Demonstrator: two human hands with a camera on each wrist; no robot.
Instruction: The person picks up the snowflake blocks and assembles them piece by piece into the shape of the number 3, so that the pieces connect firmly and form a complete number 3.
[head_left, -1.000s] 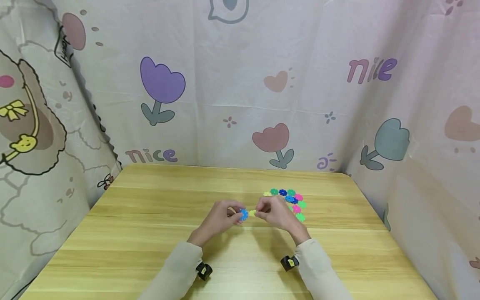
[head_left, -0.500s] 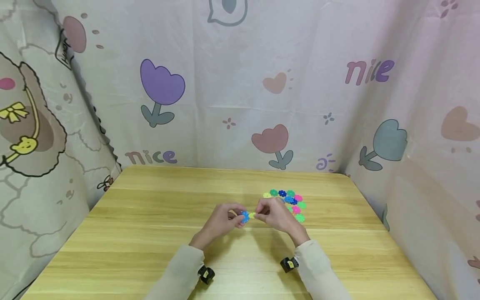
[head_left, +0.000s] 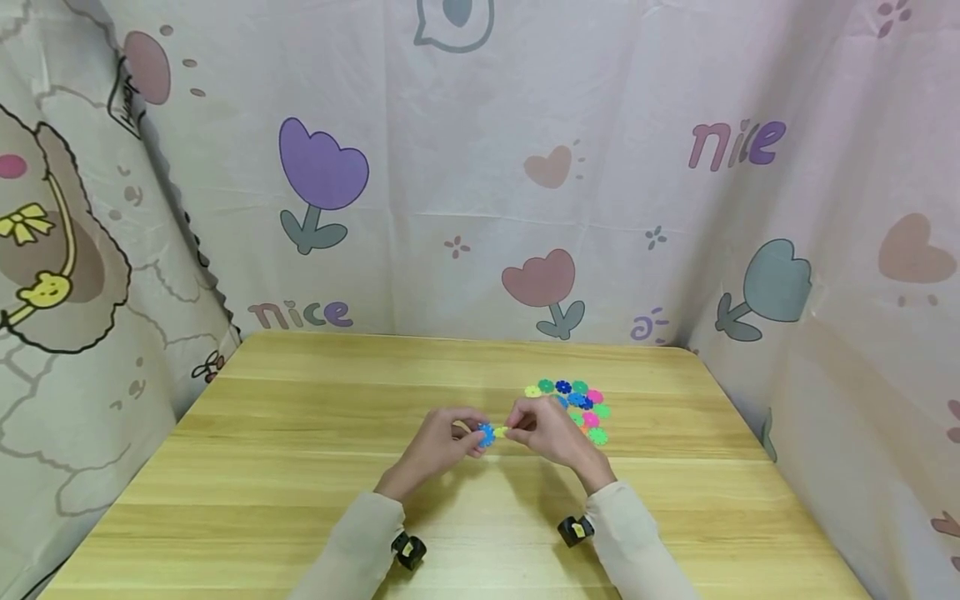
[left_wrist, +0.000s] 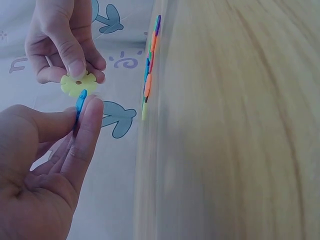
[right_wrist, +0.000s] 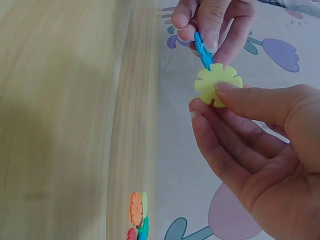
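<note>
My left hand (head_left: 433,443) pinches a blue notched plastic disc (head_left: 487,434), a snowflake-style building piece, between thumb and fingers. Facing it, my right hand (head_left: 552,431) pinches a pale yellow disc (right_wrist: 206,86) of the same kind by its far edge. In the right wrist view the blue disc stands nearly edge-on, and its notched rim meets the yellow rim crosswise. From the left wrist side, the yellow disc (left_wrist: 71,88) shows its flat face and small centre hole, with the blue disc (left_wrist: 80,102) right at its lower edge. Both pieces are held above the table.
Several more notched discs (head_left: 580,387) in green, pink, blue, yellow and orange lie on the wooden table (head_left: 300,400), behind and right of my right hand, which hides some. A patterned curtain (head_left: 450,167) hangs behind the table and along both sides.
Both hands keep their pinch on the discs and stay together. The hands shift very slightly, and a little more of the pile shows beside the right hand.
</note>
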